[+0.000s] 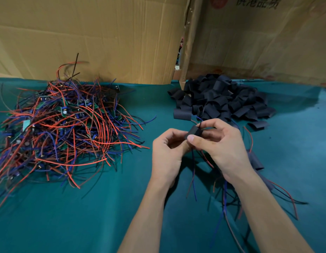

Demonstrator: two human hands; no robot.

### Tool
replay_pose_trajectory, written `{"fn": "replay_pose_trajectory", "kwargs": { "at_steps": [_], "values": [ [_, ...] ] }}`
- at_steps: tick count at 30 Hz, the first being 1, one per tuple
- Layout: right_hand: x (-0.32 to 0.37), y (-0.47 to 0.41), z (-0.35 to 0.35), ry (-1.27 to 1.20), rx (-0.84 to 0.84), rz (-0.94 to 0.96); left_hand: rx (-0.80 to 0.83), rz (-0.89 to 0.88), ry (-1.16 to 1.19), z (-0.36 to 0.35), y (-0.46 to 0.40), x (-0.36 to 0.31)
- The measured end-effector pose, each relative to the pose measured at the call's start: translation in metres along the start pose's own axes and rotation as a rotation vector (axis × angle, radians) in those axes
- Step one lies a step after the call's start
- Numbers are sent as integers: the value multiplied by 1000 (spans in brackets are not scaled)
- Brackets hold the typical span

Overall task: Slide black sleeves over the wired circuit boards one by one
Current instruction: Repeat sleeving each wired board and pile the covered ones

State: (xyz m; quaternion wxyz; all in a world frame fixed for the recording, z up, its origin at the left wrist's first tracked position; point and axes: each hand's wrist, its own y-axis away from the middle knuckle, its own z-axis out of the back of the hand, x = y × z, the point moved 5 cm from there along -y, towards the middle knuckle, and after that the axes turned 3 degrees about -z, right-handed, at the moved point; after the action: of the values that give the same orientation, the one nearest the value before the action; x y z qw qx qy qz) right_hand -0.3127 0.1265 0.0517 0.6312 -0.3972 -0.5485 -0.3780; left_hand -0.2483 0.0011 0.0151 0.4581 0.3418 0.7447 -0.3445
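Black sleeve [193, 132]: held above the green cloth [103, 216], right of centre and near, between the two hands; wires [193, 172] are seen hanging from below it and a few ends poke out of its far opening.
Board inside: not visible; how far it has been pushed in cannot be told.
Handling, sleeve: judged light, soft and easily flattened; best taken at its edges so the mouth is kept open, not squeezed across the middle.
Handling, board and leads: judged light, the board stiff but fragile at its solder joints; best guided by the board edge, with the thin floppy leads gathered, not tugged.
Left hand [167, 152]: fingers are curled in, with the sleeve's left end pinched at the fingertips.
Right hand [219, 143]: closed around the sleeve's right end, the thumb pressed on the near face and the fingers wrapped over the far side.
Board pile [61, 128]: a tangle of red, blue and black leads with green boards, lying left and far, well apart from the hands.
Sleeve pile [224, 99]: heaped right and far, against the cardboard wall [85, 33].
Finished pieces [255, 161]: sleeved units are laid just right of the right wrist.
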Motion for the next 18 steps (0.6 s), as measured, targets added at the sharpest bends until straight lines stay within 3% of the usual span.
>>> {"fn": "replay_pose_trajectory", "kwargs": {
  "at_steps": [5,8,12,15,18],
  "values": [
    [8,2,7,15,-79,-37,75,29,-11,-3,0,0],
    [34,5,32,220,-190,88,85,96,18,-4,-1,2],
    [60,22,52,439,-159,177,49,155,78,-3,-3,4],
    [72,24,80,423,-187,121,13,187,133,-1,-3,5],
    [83,16,108,529,-155,-77,-11,205,165,-1,-4,6]
  ]
}}
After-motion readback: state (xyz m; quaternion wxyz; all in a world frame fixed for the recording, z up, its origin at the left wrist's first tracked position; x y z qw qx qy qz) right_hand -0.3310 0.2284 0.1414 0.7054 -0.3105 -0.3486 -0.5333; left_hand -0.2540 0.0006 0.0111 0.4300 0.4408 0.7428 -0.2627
